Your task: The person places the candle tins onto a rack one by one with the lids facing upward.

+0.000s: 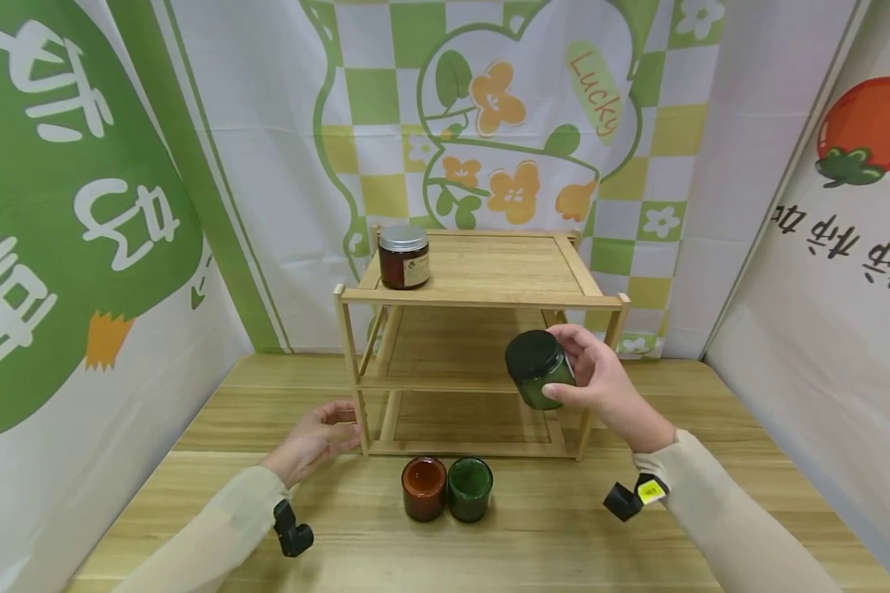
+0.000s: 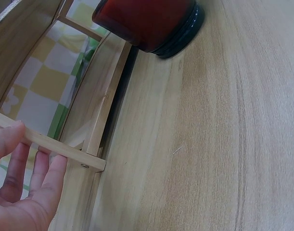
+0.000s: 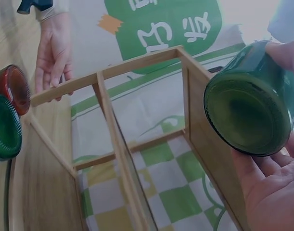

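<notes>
My right hand (image 1: pixel 597 383) grips a green glass jar (image 1: pixel 540 371) with a dark lid, tilted, in the air by the right front post of a wooden shelf rack (image 1: pixel 482 296). The right wrist view shows the jar's base (image 3: pixel 245 108) lying against my fingers (image 3: pixel 274 192). My left hand (image 1: pixel 319 432) rests with straight fingers against the rack's lower left front post (image 2: pixel 50 144). A brown jar with a silver lid (image 1: pixel 404 257) stands on the top shelf, left side. Two lidless jars, one amber (image 1: pixel 423 487) and one green (image 1: pixel 470 489), stand side by side on the table before the rack.
The wooden table (image 1: pixel 549 527) is enclosed by printed cloth walls at the back and both sides. The rack's middle shelf (image 1: pixel 445 354) and bottom shelf (image 1: pixel 475 420) hold nothing that I can see.
</notes>
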The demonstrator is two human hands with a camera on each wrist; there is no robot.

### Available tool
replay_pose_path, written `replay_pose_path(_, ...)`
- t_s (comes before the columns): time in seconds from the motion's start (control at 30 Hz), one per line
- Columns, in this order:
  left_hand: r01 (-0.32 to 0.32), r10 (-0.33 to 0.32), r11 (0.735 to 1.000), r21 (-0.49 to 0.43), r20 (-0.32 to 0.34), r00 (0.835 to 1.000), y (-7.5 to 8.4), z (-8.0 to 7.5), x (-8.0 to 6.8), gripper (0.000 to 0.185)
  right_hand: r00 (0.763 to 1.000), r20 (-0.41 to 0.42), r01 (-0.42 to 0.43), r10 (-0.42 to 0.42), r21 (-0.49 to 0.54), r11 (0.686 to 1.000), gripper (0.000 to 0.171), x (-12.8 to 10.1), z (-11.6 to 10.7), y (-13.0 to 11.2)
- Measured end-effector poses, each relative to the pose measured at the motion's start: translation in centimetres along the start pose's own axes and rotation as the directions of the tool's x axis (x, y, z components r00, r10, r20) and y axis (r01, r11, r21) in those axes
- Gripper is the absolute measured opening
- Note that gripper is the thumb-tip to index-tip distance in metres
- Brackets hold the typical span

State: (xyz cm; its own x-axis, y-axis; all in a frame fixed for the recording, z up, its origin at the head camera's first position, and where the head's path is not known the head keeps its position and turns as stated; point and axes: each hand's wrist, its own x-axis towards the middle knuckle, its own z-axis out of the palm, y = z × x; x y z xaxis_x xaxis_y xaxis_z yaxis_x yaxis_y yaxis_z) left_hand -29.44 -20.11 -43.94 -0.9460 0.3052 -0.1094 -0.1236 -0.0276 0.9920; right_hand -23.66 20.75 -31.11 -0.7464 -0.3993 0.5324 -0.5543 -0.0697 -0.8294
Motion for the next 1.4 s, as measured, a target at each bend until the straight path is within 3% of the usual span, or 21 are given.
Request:
replay_pose_path(0.43, -0.001, 0.001, 1.000, -0.007, -0.004, 1.000, -0.1, 0.0, 0.0, 0.044, 0.994, -0.104, -0.014, 0.020, 0.053, 0.998, 0.054, 2.7, 1.1, -1.9)
replay_pose_path(1.03, -0.001, 0.001, 1.000, 0.003, -0.019, 1.000, -0.2, 0.1, 0.1, 0.045, 0.978, -0.206, 0.018, 0.037, 0.261, 0.965, 0.049, 7.6, 3.2, -4.5)
replay_pose_path(1.2, -0.003, 0.003, 1.000, 0.007, -0.030, 1.000, -0.4, 0.0, 0.3, 0.042, 0.971, -0.239, 0.060, 0.008, 0.277, 0.959, 0.048, 9.2, 3.4, -4.7)
replay_pose_path(1.4, 0.000, 0.000, 1.000, -0.004, -0.039, 0.999, -0.4, -0.1, 0.4, 0.038, 0.957, -0.289, 0.048, 0.029, 0.255, 0.966, 0.047, 10.9, 3.3, -4.7)
